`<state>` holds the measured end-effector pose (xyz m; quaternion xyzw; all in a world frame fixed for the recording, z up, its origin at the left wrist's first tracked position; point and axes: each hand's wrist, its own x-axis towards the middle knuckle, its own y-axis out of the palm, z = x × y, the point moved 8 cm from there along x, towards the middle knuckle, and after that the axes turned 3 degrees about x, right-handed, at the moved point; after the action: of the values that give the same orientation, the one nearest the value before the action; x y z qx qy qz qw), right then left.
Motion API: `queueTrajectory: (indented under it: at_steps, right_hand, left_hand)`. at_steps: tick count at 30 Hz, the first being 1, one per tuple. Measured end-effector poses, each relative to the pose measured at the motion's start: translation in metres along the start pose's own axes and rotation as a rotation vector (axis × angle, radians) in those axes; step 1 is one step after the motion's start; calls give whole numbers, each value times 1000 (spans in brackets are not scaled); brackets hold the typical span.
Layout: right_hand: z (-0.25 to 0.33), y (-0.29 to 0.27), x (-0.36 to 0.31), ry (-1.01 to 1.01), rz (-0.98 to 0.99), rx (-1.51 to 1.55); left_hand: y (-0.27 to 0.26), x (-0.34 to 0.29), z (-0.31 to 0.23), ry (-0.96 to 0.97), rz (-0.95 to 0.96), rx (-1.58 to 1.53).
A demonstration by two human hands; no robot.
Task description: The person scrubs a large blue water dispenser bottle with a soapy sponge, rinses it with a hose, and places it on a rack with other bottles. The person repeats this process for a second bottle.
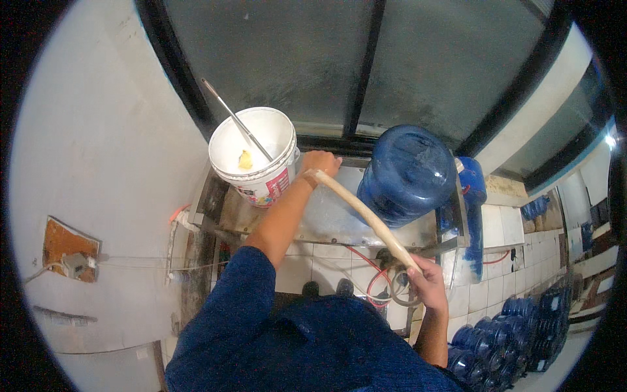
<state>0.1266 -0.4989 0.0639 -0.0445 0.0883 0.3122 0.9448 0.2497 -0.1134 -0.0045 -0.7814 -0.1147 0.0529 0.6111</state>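
My right hand (pixel 428 281) grips a pale, cream-coloured hose (pixel 366 212). From there the hose slants up and left, and its far end meets my left wrist. My left hand (pixel 322 163) is over the metal table (pixel 326 225), just right of a white bucket (pixel 251 171); its fingers look curled, and whatever is under them is hidden. In the bucket a thin metal rod (pixel 232 114) leans on the rim, beside a small yellow piece (pixel 245 159). Right of my left hand, a large blue water jug (pixel 411 173) stands upside down on the table.
A dark-framed window (pixel 274 59) backs the table, with a white wall (pixel 98 150) to the left. Red tubing (pixel 372 287) hangs below the table's front edge. A blue container (pixel 471 183) stands past the right end. Several blue jugs (pixel 496 340) lie stacked at lower right.
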Motion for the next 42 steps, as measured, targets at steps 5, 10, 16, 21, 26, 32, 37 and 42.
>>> queueTrajectory:
  at_steps: [5,10,16,21,26,32,37,42]
  right_hand:
    - [-18,-6,24,-19,60,41]
    - [-21,-10,22,23,47,40]
    - [-19,-6,33,-27,108,-15]
    - [-29,0,48,8,155,-1]
    - [-48,-4,55,101,137,59]
    - [-64,22,90,152,189,143]
    - [-129,58,148,249,434,22]
    - [-163,111,259,344,375,369]
  left_hand:
    - [74,24,62,26,222,-159]
    - [-2,-10,19,-205,-82,-152]
    - [33,-4,42,17,-192,133]
    - [65,4,69,-69,-101,-261]
    - [37,-38,61,-318,-238,-561]
    - [112,-57,27,-578,97,-1893]
    - [70,-92,-33,-572,57,-1830]
    - [48,-119,-52,-429,89,-1282]
